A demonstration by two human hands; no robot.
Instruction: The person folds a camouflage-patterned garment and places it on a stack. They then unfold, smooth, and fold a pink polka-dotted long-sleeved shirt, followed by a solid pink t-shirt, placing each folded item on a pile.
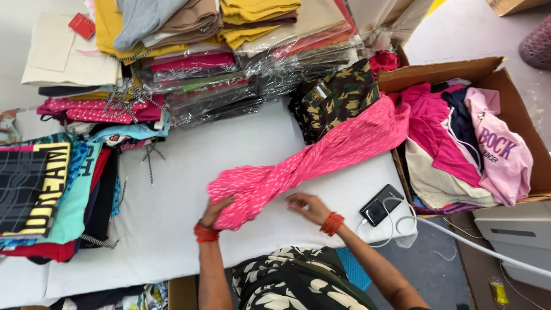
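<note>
A long pink garment [321,155] with small white marks stretches across the white table [172,218], from its bunched end near me to the cardboard box [511,109] at the right. My left hand [217,210] grips the bunched end from underneath. Just to the right of that end, my right hand [307,206] rests on the table with fingers slightly spread, touching the garment's lower edge. Both wrists wear red-orange bangles.
Stacks of folded and plastic-wrapped clothes [218,86] fill the far side. Printed shirts [46,189] are piled at the left. A camouflage garment [336,97] lies by the box, which holds pink and dark clothes. A black phone [381,204] with a white cable lies at the table's right edge.
</note>
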